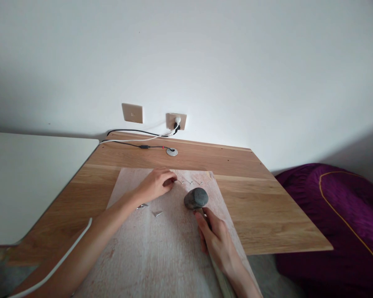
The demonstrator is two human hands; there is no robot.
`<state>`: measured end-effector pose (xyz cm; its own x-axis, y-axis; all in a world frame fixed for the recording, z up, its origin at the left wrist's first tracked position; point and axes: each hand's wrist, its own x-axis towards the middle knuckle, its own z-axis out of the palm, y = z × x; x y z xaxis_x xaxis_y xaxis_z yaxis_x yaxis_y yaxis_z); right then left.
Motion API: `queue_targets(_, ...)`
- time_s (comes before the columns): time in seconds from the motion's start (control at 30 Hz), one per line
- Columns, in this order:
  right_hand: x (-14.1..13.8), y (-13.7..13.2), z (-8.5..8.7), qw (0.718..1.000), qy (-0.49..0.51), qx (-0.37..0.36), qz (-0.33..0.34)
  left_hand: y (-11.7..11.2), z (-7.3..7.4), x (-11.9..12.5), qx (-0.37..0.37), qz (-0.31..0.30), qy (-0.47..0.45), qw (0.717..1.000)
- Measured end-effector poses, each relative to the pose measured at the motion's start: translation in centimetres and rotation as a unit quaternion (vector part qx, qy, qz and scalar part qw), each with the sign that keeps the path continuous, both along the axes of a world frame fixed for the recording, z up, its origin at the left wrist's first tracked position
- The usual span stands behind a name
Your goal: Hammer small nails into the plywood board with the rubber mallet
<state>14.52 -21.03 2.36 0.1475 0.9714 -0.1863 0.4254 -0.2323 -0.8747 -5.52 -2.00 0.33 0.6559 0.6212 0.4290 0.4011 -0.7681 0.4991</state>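
Observation:
My right hand (pixel 216 236) grips the wooden handle of a rubber mallet (pixel 196 198), whose dark grey head is just above a pale, wood-grained board (pixel 170 252). Near the board's far edge, my left hand (pixel 158 182) has thumb and fingers pinched together; anything between the fingertips is too small or hidden to make out. Right beside those fingertips, a short row of thin silver nails or screws (pixel 191 182) runs to the right. Loose ones lie nearer me, a small group (pixel 157 214) and another (pixel 142 205) close to my left wrist.
Under the board is a wooden tabletop (pixel 267 211) with a round cable grommet (pixel 172 152). Black and white cables (pixel 133 141) run to a wall socket (pixel 182 120). A white panel (pixel 34 182) stands at left; purple fabric (pixel 335 215) bulges at right. A white cord (pixel 65 256) crosses my left forearm.

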Motion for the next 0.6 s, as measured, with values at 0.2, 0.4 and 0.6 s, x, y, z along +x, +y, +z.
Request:
queue_targets(0.2,0.0,0.07,-0.03,1.0,-0.011,-0.005,-0.001,0.11,0.07,0.08,0.004,-0.001,0.001,1.0)
queue_targets(0.4,-0.04,0.09,0.15,1.0,-0.016,-0.007,-0.003,0.3,-0.28,0.11,-0.014,-0.002,-0.019,1.0)
queue_targets(0.6,-0.09,-0.03,-0.08,1.0,-0.014,-0.006,-0.008,0.12,-0.65,0.21,-0.046,-0.008,-0.054,0.997)
